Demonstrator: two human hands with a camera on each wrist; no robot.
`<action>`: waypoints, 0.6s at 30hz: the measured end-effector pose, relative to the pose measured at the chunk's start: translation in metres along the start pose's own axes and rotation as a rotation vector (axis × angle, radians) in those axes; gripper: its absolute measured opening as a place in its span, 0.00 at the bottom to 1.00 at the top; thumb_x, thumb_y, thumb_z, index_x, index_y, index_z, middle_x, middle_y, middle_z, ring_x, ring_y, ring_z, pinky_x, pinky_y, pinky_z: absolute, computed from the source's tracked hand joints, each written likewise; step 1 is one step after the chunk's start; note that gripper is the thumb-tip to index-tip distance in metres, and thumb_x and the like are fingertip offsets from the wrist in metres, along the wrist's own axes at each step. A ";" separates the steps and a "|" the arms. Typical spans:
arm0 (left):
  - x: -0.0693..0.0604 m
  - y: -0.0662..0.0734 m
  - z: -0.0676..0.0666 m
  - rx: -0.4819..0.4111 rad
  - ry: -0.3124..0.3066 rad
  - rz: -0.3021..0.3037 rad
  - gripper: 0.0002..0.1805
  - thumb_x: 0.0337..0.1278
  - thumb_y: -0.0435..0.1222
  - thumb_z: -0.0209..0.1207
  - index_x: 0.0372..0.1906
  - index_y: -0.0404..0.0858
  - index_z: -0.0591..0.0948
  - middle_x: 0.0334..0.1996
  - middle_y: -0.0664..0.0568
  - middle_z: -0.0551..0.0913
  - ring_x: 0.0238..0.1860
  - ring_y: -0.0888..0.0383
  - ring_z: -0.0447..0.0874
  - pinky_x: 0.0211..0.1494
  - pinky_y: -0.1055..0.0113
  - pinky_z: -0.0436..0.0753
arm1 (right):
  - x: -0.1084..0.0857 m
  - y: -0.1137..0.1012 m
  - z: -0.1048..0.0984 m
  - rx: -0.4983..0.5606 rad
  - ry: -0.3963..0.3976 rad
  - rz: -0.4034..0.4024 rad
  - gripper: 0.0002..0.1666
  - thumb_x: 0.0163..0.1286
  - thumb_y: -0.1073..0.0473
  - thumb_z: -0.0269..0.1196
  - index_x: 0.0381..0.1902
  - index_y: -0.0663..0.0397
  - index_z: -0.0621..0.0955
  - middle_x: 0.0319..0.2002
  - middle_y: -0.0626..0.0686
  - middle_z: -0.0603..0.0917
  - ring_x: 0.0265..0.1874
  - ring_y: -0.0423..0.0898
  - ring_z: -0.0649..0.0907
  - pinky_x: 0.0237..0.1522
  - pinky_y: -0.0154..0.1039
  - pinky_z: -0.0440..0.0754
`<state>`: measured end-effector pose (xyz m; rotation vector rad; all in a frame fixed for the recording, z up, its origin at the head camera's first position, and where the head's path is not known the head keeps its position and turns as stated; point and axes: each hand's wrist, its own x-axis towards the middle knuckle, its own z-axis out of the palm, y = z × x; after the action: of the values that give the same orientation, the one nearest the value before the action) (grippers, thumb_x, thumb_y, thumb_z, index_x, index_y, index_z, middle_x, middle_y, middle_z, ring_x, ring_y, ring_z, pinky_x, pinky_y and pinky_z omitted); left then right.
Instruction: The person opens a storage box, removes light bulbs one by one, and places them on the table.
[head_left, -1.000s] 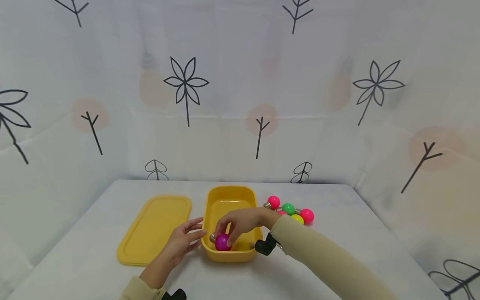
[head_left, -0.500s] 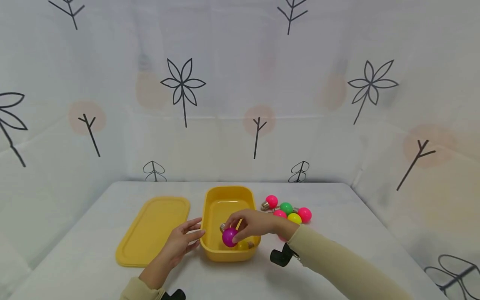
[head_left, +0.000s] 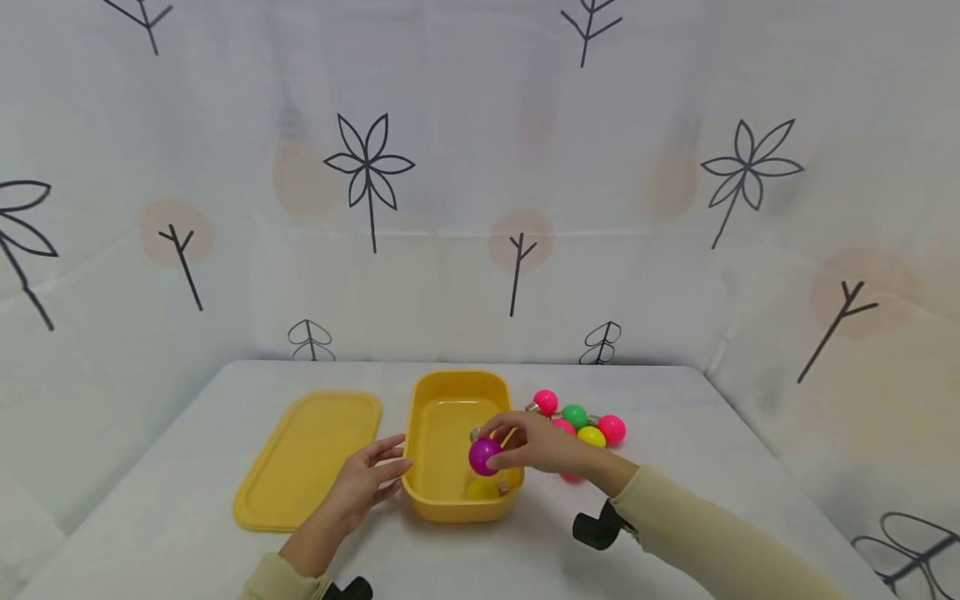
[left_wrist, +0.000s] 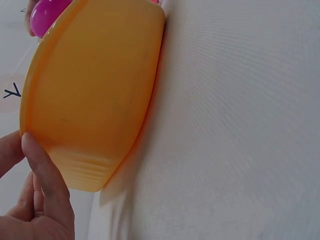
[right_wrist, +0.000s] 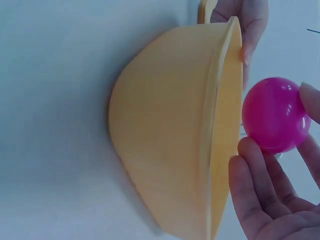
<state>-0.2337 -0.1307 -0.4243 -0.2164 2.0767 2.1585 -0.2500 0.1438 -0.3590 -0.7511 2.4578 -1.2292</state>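
Observation:
A purple light bulb (head_left: 483,457) with a metal screw base is pinched between the thumb and fingers of my right hand (head_left: 536,443). It hangs over the right part of a yellow plastic box (head_left: 459,512), near the rim. My left hand (head_left: 360,487) holds the box's left rim, the thumb tip over the edge and other fingers against the outer wall (left_wrist: 95,95). On the box floor, near the front right corner, lies a yellow bulb (head_left: 482,489). In the right wrist view the purple bulb (right_wrist: 275,115) is beside the rim, its base mostly hidden.
A flat yellow lid (head_left: 307,462) lies left of the box. To the right sits a cluster of bulbs: pink bulbs (head_left: 612,430), a green bulb (head_left: 574,417) and a yellow-green bulb (head_left: 591,437). The right forearm partly covers the cluster.
My right hand has lifted the purple bulb from the box's front left interior and carried it up and rightward, uncovering the yellow bulb. The left hand and box have stayed put.

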 end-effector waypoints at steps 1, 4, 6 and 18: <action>0.000 0.000 0.000 0.000 0.000 -0.001 0.30 0.49 0.35 0.67 0.60 0.35 0.73 0.49 0.43 0.74 0.36 0.56 0.78 0.40 0.64 0.82 | -0.002 0.001 -0.001 0.007 0.015 -0.001 0.20 0.57 0.55 0.69 0.49 0.44 0.80 0.41 0.50 0.78 0.39 0.47 0.78 0.38 0.39 0.82; 0.000 0.000 0.000 -0.002 0.001 -0.005 0.30 0.49 0.35 0.67 0.60 0.35 0.73 0.49 0.43 0.74 0.36 0.56 0.78 0.41 0.64 0.82 | -0.007 0.003 -0.005 0.010 0.054 0.000 0.20 0.56 0.55 0.69 0.48 0.46 0.80 0.41 0.51 0.78 0.39 0.48 0.78 0.38 0.39 0.82; 0.000 0.001 -0.001 -0.003 -0.001 -0.003 0.30 0.49 0.34 0.67 0.60 0.35 0.73 0.49 0.43 0.74 0.36 0.56 0.78 0.40 0.64 0.82 | -0.008 0.006 -0.008 0.011 0.073 0.004 0.21 0.56 0.55 0.70 0.48 0.46 0.80 0.41 0.51 0.78 0.39 0.48 0.78 0.38 0.39 0.82; 0.001 0.002 -0.001 -0.019 -0.012 0.005 0.30 0.49 0.34 0.67 0.60 0.33 0.72 0.49 0.42 0.73 0.36 0.56 0.78 0.40 0.65 0.82 | -0.015 0.018 -0.024 0.014 0.169 0.086 0.21 0.55 0.52 0.70 0.46 0.47 0.80 0.40 0.52 0.78 0.38 0.48 0.78 0.36 0.47 0.83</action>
<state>-0.2347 -0.1319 -0.4229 -0.1995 2.0535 2.1773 -0.2544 0.1771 -0.3591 -0.5521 2.5819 -1.3259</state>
